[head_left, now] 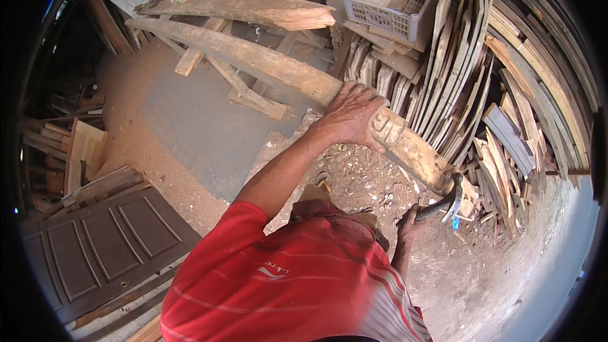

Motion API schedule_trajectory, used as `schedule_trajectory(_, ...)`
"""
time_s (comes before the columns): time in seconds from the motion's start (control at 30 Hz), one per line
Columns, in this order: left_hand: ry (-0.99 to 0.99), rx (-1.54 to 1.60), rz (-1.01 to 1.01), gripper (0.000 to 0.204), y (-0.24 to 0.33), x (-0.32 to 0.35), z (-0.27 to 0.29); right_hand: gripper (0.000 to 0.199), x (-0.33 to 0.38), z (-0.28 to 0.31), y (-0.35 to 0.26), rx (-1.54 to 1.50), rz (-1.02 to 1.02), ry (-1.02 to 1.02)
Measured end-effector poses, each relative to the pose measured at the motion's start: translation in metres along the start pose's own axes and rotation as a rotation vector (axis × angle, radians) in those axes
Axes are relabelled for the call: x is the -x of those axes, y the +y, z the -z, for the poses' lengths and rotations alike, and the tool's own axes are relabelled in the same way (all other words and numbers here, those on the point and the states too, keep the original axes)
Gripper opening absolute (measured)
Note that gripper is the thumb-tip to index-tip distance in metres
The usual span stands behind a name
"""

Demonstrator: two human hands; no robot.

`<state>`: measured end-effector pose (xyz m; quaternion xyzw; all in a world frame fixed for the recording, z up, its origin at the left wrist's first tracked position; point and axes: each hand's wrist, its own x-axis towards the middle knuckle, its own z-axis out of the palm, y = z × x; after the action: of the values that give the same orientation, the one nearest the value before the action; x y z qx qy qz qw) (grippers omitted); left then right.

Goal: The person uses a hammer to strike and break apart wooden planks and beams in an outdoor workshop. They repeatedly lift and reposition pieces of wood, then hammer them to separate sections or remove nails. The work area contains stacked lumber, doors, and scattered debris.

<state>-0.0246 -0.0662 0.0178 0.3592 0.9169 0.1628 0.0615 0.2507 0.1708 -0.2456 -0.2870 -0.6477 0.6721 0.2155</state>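
A long, rough wooden beam (269,65) slants from the far left down to the near right, its right end worn and notched. My left hand (356,114) grips the beam from above, its fingers wrapped over the far edge and the thumb on the near side. In my right hand (409,224), low at the right, is a hammer (439,207) with a dark handle. The hammer's curved metal head is at the beam's right end, and seems to touch it. My right fingers are closed around the handle and partly hidden.
More heavy timbers (240,7) lie behind the beam. A light plastic crate (389,20) sits on boards at the back right, beside leaning planks (453,57). Brown panelled door (114,240) lies at left. A grey sheet (202,114) covers part of the debris-strewn floor.
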Motion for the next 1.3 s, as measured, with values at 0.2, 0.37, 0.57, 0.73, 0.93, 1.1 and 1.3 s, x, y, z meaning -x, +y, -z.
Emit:
schedule_trajectory(0.2,-0.029,-0.028,0.019,0.113,0.004,-0.008,0.002,0.032,-0.005,0.006,-0.002,0.140,0.108,0.018)
schedule_trajectory(0.37,0.056,-0.058,-0.016,0.108,0.006,-0.006,-0.005,0.032,0.002,0.010,-0.030,0.176,-0.113,0.006)
schedule_trajectory(0.57,0.075,-0.085,-0.025,0.103,0.014,-0.004,-0.001,0.022,0.000,0.013,-0.028,0.174,-0.142,-0.034)
schedule_trajectory(0.73,0.051,-0.087,-0.036,0.100,0.015,-0.006,0.000,0.021,-0.002,0.020,-0.029,0.274,-0.210,-0.058)
schedule_trajectory(0.93,0.054,-0.092,-0.034,0.099,0.018,-0.007,0.000,0.021,-0.003,0.020,-0.033,0.183,-0.131,-0.086)
schedule_trajectory(1.1,0.081,-0.091,-0.045,0.102,0.013,-0.004,-0.003,0.025,0.000,0.018,-0.035,0.231,-0.162,-0.055)
schedule_trajectory(1.3,0.096,-0.117,-0.072,0.103,0.011,-0.007,-0.002,0.029,0.005,0.018,-0.056,0.247,-0.209,-0.075)
